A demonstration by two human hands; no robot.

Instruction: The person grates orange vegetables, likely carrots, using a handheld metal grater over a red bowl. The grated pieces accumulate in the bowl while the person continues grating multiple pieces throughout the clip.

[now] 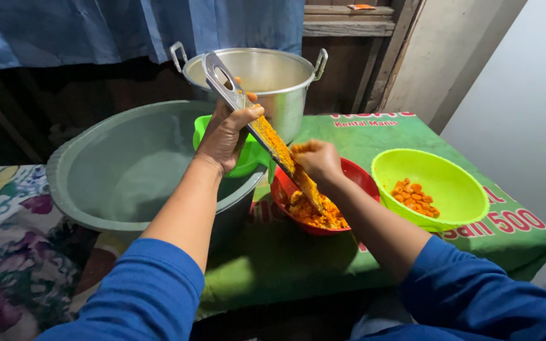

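On the table, under both hands: a grating set-up, listed by its place relative to the two grips.

Left hand (pixel 225 134): grip closed round the upper part of the metal grater (pixel 248 120), thumb across its face; it holds the grater tilted, handle end up and away.

Right hand (pixel 317 159): fingers pinched shut on a small orange piece pressed against the grater's lower face; the piece itself is mostly hidden by the fingertips.

Metal grater: long, flat, coated with orange pulp along its middle; its lower end dips into the red bowl (pixel 355 173).

Red bowl: directly beneath the right grip, holding a heap of grated orange pulp (pixel 317 215).

Lime-green bowl (pixel 437 173): just right of the right grip, near the red bowl, with orange chunks (pixel 415 196) in its bottom.

Small green bowl (pixel 244 161): behind and below the left grip, largely covered by the hand.

Grey-green basin (pixel 121 167): left of the left grip, under the forearm.

Aluminium pot (pixel 279 79): beyond both grips, two-handled, behind the grater's top.

Table (pixel 298 252): covered by a green printed sheet.

Sleeves: blue, on both arms.
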